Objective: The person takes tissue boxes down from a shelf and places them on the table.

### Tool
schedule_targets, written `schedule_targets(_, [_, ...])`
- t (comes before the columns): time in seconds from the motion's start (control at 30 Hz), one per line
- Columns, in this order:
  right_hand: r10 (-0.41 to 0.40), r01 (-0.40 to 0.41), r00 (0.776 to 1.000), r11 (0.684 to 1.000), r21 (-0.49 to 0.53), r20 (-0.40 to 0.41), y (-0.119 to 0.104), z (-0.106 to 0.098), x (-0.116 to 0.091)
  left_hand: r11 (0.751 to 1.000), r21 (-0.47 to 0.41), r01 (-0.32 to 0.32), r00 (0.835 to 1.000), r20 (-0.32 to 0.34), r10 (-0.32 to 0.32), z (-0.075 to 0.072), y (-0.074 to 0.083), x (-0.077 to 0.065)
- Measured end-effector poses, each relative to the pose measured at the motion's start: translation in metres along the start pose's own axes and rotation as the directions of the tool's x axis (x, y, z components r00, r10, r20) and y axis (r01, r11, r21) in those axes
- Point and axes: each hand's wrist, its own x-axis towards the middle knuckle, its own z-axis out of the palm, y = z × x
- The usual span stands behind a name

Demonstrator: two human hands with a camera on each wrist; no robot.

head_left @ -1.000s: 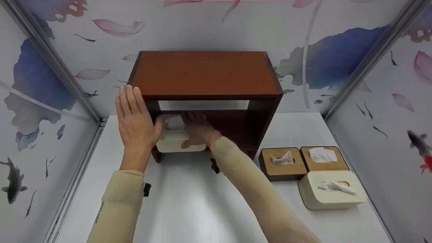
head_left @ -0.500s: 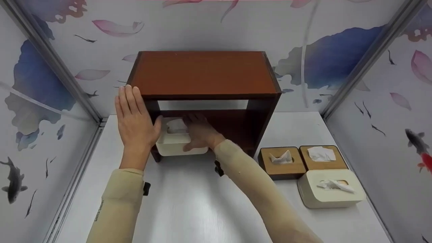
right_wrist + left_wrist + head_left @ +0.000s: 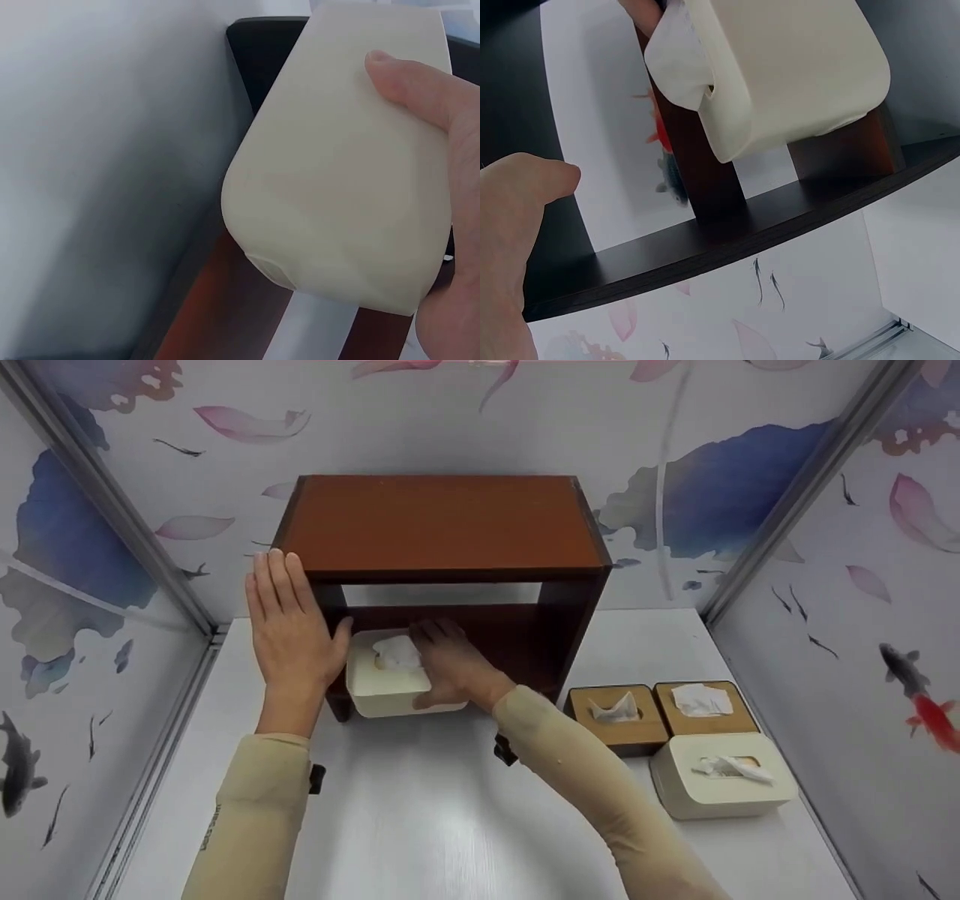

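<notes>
A dark brown wooden shelf (image 3: 442,521) stands at the back of the white table. At its left opening is a cream tissue box (image 3: 382,682) with white tissue poking from its top slot. My right hand (image 3: 454,667) grips this box across its right part, the thumb lying on its front wall, as the right wrist view also shows with the cream box (image 3: 330,172). The left hand (image 3: 289,641) is flat with straight fingers against the shelf's left side, its thumb near the box. In the left wrist view the cream box (image 3: 802,67) juts past the shelf's rails.
Right of the shelf, two tissue boxes with wooden tops, one nearer the shelf (image 3: 619,716) and one farther right (image 3: 705,709), stand side by side. Another cream tissue box (image 3: 724,776) stands in front of them. Printed panels (image 3: 450,427) enclose the table.
The right hand has drawn the cream tissue box forward, toward me, so more of it shows from under the shelf top. My left hand keeps its place on the shelf's side.
</notes>
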Motion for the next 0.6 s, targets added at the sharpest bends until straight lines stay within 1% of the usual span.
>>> schedule_targets(0.3, [-0.023, 0.022, 0.998, 1.000, -0.013, -0.056, -0.004, 0.000, -0.032, 1.000, -0.026, -0.004, 1.000, -0.007, 0.003, 0.000, -0.001, 0.000])
schedule_targets(0.6, [-0.061, 0.054, 0.991, 0.997, -0.061, -0.115, 0.001, 0.013, -0.063, 1.000, -0.013, -0.002, 1.000, 0.025, 0.002, -0.001, 0.000, 0.000])
